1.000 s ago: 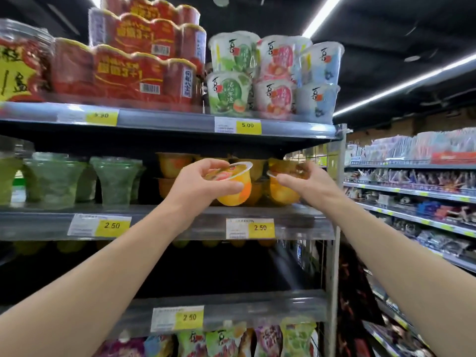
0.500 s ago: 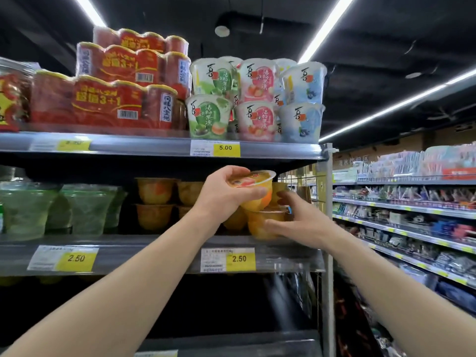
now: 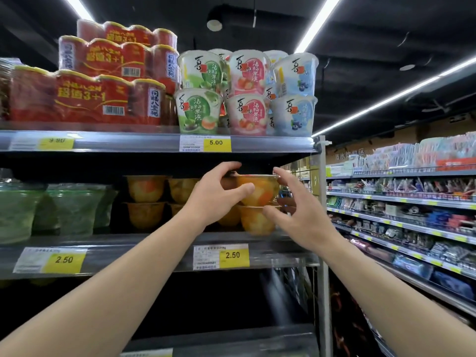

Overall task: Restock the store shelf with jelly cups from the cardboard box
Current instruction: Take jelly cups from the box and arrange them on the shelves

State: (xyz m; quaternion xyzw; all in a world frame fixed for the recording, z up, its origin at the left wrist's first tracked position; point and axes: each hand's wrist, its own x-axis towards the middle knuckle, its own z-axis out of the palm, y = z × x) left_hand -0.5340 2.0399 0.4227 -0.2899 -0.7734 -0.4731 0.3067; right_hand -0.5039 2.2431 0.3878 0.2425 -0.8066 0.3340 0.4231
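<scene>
Our left hand [image 3: 219, 199] grips the top jelly cup [image 3: 260, 189], thumb across its front, fingers curled over its rim. That cup sits stacked on another cup [image 3: 257, 222] on the shelf [image 3: 154, 253]. Our right hand [image 3: 296, 215] hovers spread beside both, holding nothing.

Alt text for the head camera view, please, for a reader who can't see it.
The left hand sets an orange jelly cup on top of another cup on the middle store shelf, while the open right hand hovers beside the stack. Price tags read 2.50.
</scene>
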